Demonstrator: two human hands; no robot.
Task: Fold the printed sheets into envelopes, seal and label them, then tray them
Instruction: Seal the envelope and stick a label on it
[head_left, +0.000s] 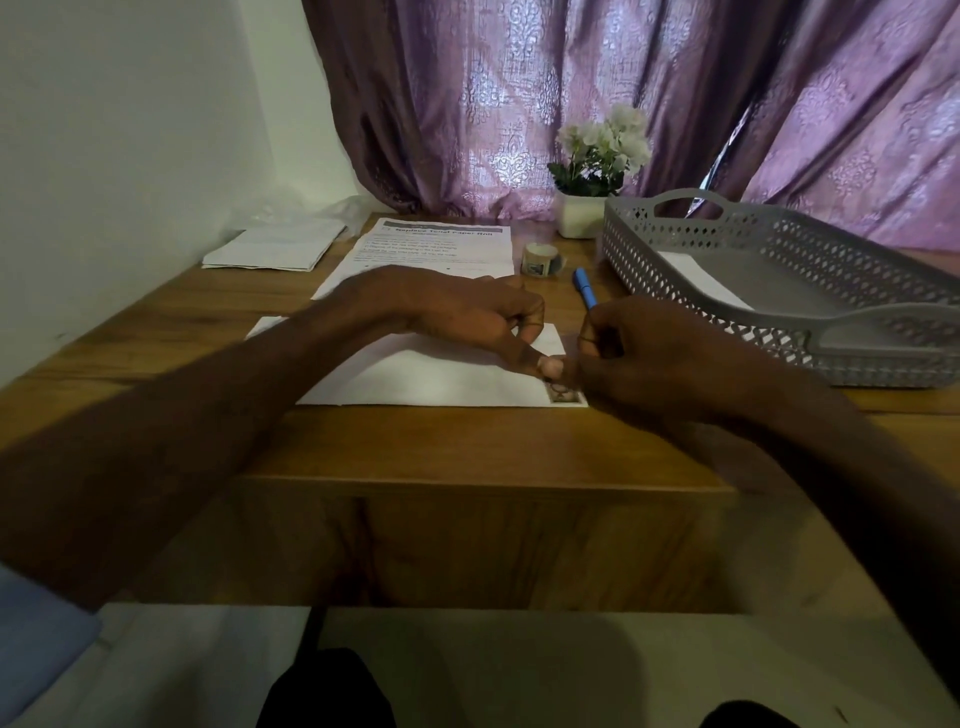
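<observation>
Here, seen from above, two bare forearms reach over a wooden bench (156, 322). A white envelope (441, 379) lies flat in the middle of it, long side toward the viewer. The left hand (467, 317) rests on the envelope with fingers curled, its thumb tip pressing the paper near the right end. At the envelope's near right corner sits a small patterned label (563, 396), just below that thumb. The right hand (660, 358) is beside it, at the envelope's right edge, its grip clamped round a blue pen (586, 291) whose cap end sticks up and away past the fingers; the tip is hidden.

Behind the hands lies a printed sheet (436, 247), partly covered by the left hand. Just right of the sheet stands a small roll of patterned tape (540, 258). Further left, by the wall, lies a stack of folded papers (275, 244).

On the right side of the bench sits a grey perforated tray (779, 249) with handles; one white envelope (701, 280) lies inside. A white pot of pale flowers (592, 176) stands behind the tray's left corner, before a purple curtain (519, 104).
</observation>
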